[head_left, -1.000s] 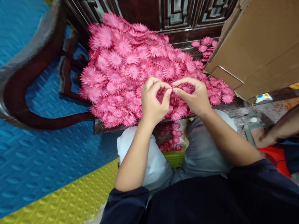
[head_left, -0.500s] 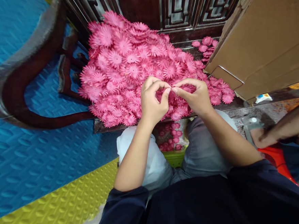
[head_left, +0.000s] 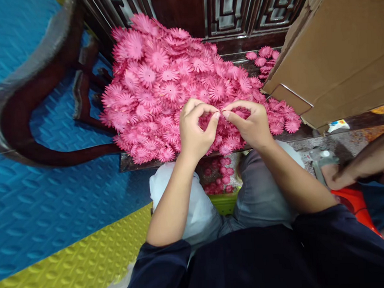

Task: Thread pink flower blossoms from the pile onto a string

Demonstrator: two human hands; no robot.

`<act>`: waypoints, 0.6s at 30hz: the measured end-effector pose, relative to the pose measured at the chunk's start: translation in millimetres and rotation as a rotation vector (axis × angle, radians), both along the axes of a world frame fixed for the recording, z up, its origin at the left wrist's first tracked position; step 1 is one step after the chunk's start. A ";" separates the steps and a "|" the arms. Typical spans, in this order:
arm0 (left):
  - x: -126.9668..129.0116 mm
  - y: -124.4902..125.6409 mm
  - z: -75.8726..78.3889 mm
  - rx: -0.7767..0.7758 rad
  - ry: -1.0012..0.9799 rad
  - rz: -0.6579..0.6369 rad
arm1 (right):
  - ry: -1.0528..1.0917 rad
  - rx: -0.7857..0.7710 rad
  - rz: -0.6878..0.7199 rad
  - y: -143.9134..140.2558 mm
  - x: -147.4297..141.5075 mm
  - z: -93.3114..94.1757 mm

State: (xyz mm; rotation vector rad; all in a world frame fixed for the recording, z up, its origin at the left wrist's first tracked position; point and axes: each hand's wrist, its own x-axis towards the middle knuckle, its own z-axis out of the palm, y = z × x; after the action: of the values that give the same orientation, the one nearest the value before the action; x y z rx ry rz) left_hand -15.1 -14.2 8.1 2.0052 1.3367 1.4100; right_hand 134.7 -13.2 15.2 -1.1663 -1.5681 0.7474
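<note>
Dark carved wood furniture [head_left: 222, 10] fills the far side of the scene, with a curved wooden armrest [head_left: 28, 111] sweeping out to the left over a blue foam floor mat [head_left: 35, 207]. Nearer, a yellow mat [head_left: 72, 271] joins the blue one.

On the wooden seat lies a large heap of pink paper flowers [head_left: 161, 84], spreading from far left to near right. A few loose flowers [head_left: 263, 55] sit apart at the far right, just beside a brown cardboard box [head_left: 343, 54] that leans over the seat's right end. More pink flowers [head_left: 219, 177] lie lower down, between the person's knees.

Both hands are held over the near edge of the heap. The left hand [head_left: 196, 132] has thumb and forefinger curled together in a pinch. The right hand [head_left: 251, 124] mirrors it, thumb and forefinger closed, the fingertips of the two hands almost touching. What they pinch is too small to identify; it appears to be a pink flower piece [head_left: 221, 114] at the meeting point.

At the right edge, another person's arm [head_left: 364, 162] rests near an orange object [head_left: 357, 202].
</note>
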 end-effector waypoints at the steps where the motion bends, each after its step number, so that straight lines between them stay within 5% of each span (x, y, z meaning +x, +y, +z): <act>1: 0.1 0.0 0.0 0.000 0.003 0.000 | -0.001 0.001 -0.004 0.1 0.0 -0.1; 18: 2.9 0.4 2.2 -0.053 -0.024 -0.014 | -0.004 -0.034 -0.020 0.7 -1.2 -1.2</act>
State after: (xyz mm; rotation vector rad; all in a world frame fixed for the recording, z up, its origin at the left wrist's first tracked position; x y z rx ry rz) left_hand -12.2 -13.9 10.3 1.9543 1.3340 1.3735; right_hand 133.6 -12.5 13.9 -1.2070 -1.5501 0.7619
